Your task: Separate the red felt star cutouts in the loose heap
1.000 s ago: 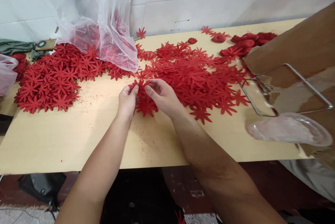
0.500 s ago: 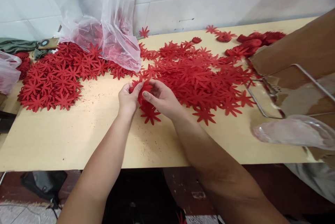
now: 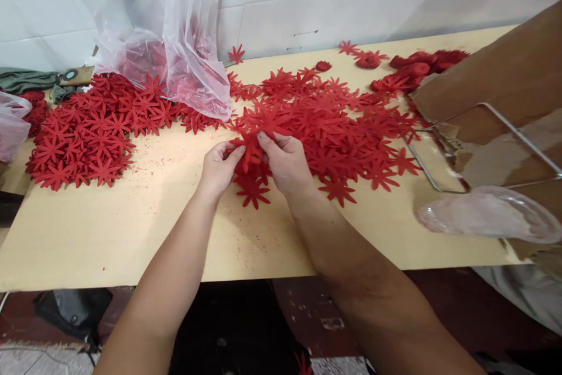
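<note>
My left hand and my right hand meet over the near edge of a loose spread of red flower-shaped cutouts on a pale wooden table. Both pinch the same small bunch of red flower cutouts between thumbs and fingers. More red flowers lie under the hands, one flat at the front. A neater heap of red flowers lies at the left.
A clear plastic bag with red pieces inside stands at the back against the white tiled wall. A brown cardboard box with a wire frame and a plastic sheet fill the right. Another bag sits at the far left edge.
Both hands have shifted slightly right and away from me, into the edge of the loose spread, still working the same bunch of flowers. My right fingers now point further into the pile.
</note>
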`<state>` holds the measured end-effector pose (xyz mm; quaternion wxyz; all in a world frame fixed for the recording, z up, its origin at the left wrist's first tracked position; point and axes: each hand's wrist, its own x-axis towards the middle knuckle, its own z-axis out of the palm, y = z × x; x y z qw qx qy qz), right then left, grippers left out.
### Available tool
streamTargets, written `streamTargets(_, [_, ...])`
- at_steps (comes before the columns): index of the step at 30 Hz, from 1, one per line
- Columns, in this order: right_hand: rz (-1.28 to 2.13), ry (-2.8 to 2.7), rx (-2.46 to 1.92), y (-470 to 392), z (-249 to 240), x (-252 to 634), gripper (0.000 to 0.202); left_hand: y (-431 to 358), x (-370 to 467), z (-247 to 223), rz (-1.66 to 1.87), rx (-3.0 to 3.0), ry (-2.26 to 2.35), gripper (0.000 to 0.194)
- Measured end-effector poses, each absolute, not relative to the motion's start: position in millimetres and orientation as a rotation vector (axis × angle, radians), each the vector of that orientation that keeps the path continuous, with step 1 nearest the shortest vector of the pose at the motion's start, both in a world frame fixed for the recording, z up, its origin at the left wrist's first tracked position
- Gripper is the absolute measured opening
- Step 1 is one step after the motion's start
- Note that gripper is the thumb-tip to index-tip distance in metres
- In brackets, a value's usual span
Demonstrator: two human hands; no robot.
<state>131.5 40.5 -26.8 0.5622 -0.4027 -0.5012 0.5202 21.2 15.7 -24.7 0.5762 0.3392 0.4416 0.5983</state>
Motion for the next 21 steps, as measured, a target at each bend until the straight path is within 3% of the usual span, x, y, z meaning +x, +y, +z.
streamTargets(9, [1.130, -1.086, -1.048, 56.6, -42.7, 146.2, 0.031, 14.2, 18.4, -21.5, 1.405, 0.849, 1.191, 0.023])
streamTargets(14, [1.226, -1.086, -1.033, 59.1, -40.4, 151.2, 0.042, 15.7, 21.2, -25.7, 1.419, 0.864, 1.115, 0.010])
streamTargets(21, [1.353, -1.263, -0.985, 49.6, -28.9, 146.4, 0.055, 14.5, 22.5, -24.5, 1.395, 0.853, 1.070, 0.007])
